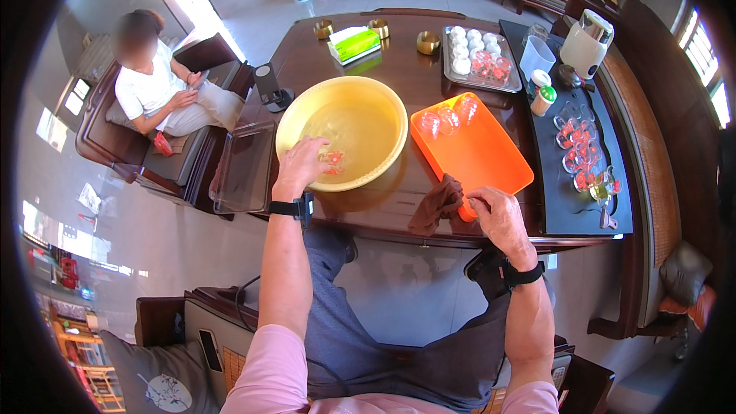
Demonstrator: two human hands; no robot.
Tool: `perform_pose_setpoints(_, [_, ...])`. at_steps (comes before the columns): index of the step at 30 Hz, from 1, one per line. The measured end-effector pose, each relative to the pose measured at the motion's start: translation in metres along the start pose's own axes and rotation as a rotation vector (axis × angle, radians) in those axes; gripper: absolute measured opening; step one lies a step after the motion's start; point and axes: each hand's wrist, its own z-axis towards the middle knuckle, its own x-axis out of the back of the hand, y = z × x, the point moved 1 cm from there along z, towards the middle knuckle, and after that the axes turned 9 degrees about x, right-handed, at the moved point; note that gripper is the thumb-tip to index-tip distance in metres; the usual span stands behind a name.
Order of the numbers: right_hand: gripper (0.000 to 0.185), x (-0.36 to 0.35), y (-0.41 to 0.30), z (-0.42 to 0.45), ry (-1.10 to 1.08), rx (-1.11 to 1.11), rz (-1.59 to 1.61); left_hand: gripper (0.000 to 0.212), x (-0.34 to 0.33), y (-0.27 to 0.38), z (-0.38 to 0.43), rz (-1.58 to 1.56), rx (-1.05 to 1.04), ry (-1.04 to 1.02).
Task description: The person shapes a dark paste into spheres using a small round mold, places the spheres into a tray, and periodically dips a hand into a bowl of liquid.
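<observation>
My left hand reaches over the near left rim of a yellow plastic basin that holds water. Its fingers are spread beside a clear glass cup with a red pattern in the basin. My right hand is over the near corner of an orange plastic tray, fingers curled and fingertips close together; whether they pinch anything is hidden. Just left of those fingertips, a crumpled brown cloth lies at the tray's edge and on the table. Several clear glass cups stand at the tray's far end.
A metal tray carries white cups and red-patterned glasses. More glasses stand on a black tea tray with an electric kettle. A tissue pack and a dark stand are on the table. A person sits at left.
</observation>
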Motion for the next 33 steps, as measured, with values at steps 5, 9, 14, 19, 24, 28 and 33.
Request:
perform_pose_setpoints(5, [0.010, -0.001, 0.000, 0.000, -0.001, 0.010, -0.004, 0.037, 0.002, 0.007, 0.000, -0.123, 0.017, -0.237])
perform_pose_setpoints(9, [0.009, -0.002, -0.001, 0.001, 0.005, 0.021, -0.008, 0.038, -0.008, -0.004, 0.003, -0.139, -0.047, -0.075])
perform_pose_setpoints(14, [0.009, -0.003, 0.000, -0.001, 0.034, 0.062, -0.022, 0.040, -0.026, -0.006, 0.014, -0.212, -0.054, -0.259])
perform_pose_setpoints(19, [0.009, -0.005, -0.001, -0.001, 0.019, 0.062, -0.047, 0.041, -0.022, 0.027, 0.007, -0.101, -0.199, -0.231])
perform_pose_setpoints(24, [0.009, 0.000, -0.002, -0.002, 0.025, 0.058, -0.047, 0.041, -0.029, 0.034, 0.011, -0.218, -0.119, -0.316])
perform_pose_setpoints(28, [0.009, 0.002, 0.002, -0.005, 0.035, 0.042, -0.045, 0.045, -0.020, 0.034, 0.001, -0.080, -0.070, -0.104])
perform_pose_setpoints(33, [0.010, 0.003, 0.002, -0.005, 0.042, 0.045, -0.052, 0.050, -0.015, 0.014, 0.014, -0.088, 0.247, -0.292])
